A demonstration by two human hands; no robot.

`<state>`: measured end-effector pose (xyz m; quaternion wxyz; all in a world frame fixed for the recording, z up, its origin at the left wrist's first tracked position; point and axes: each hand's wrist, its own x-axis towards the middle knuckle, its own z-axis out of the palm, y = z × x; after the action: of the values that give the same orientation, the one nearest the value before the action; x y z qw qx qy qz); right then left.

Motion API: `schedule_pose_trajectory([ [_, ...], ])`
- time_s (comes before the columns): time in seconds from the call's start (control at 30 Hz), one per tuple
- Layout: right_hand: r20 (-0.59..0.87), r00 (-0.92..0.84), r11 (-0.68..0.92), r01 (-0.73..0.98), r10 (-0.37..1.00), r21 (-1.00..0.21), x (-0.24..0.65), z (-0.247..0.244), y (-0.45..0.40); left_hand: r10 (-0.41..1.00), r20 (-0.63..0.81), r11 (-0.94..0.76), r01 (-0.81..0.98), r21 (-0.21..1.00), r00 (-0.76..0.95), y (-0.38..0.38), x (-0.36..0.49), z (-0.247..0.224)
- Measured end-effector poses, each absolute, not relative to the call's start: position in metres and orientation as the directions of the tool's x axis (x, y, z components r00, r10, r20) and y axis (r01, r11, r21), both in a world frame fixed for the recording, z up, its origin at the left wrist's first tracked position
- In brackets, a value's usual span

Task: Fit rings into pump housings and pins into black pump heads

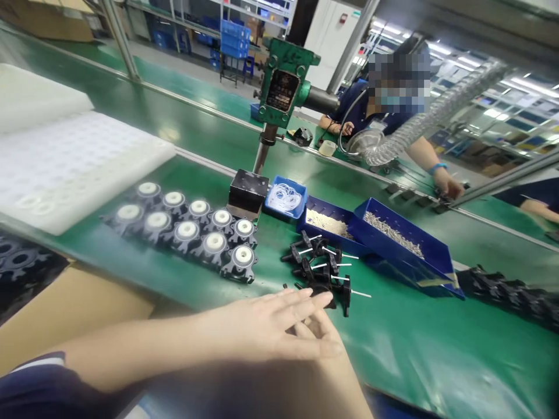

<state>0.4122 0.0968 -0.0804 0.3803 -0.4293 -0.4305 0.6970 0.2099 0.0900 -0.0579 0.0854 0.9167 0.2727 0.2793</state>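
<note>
My left hand [279,326] reaches in from the lower left with its fingers stretched out, lying over my right hand [321,329], whose curled fingers are partly hidden beneath it. What the right hand holds, if anything, cannot be made out. Just beyond the fingertips lies a cluster of black parts with thin white pins [346,294]. To the left stand two rows of black parts with round white centres [243,256]. A small blue tray [286,198] of clear rings sits behind the cluster.
Blue bins [406,250] with small metal and cream pieces stand right of centre. A green press [283,84] rises behind a black block [248,191]. White sheets lie left; a person works across the bench, upper right.
</note>
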Motion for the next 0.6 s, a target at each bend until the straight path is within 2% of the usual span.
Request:
schedule_pose_trajectory([
  [0.07, -0.293, -0.375, -0.348, -0.087, 0.880, -0.933, 0.411, -0.086, 0.100, 0.570, 0.429, -0.822, 0.483, 0.302, 0.701, 0.089, 0.200, -0.057],
  [0.13, -0.293, -0.402, -0.354, -0.085, 0.867, -0.931, 0.408, -0.088, 0.105, 0.660, 0.406, -0.747, 0.611, 0.264, 0.632, 0.091, 0.184, -0.054],
  [0.23, -0.289, -0.409, -0.395, -0.204, 0.866, -0.896, 0.399, -0.087, 0.117, 0.827, 0.328, -0.530, 0.827, 0.189, 0.456, 0.097, 0.158, -0.051],
  [0.3, -0.278, -0.416, -0.411, -0.275, 0.866, -0.869, 0.390, -0.086, 0.124, 0.879, 0.237, -0.449, 0.885, 0.125, 0.413, 0.101, 0.147, -0.056],
  [0.4, -0.249, -0.356, -0.369, -0.325, 0.901, -0.871, 0.378, -0.087, 0.133, 0.875, 0.218, -0.450, 0.892, 0.038, 0.432, 0.102, 0.143, -0.070],
  [0.5, -0.203, -0.214, -0.266, -0.332, 0.956, -0.905, 0.372, -0.090, 0.137, 0.846, 0.295, -0.463, 0.886, -0.009, 0.445, 0.098, 0.150, -0.083],
  [0.6, -0.159, -0.168, -0.205, -0.309, 0.973, -0.929, 0.362, -0.090, 0.140, 0.814, 0.345, -0.490, 0.871, -0.024, 0.467, 0.094, 0.157, -0.090],
])
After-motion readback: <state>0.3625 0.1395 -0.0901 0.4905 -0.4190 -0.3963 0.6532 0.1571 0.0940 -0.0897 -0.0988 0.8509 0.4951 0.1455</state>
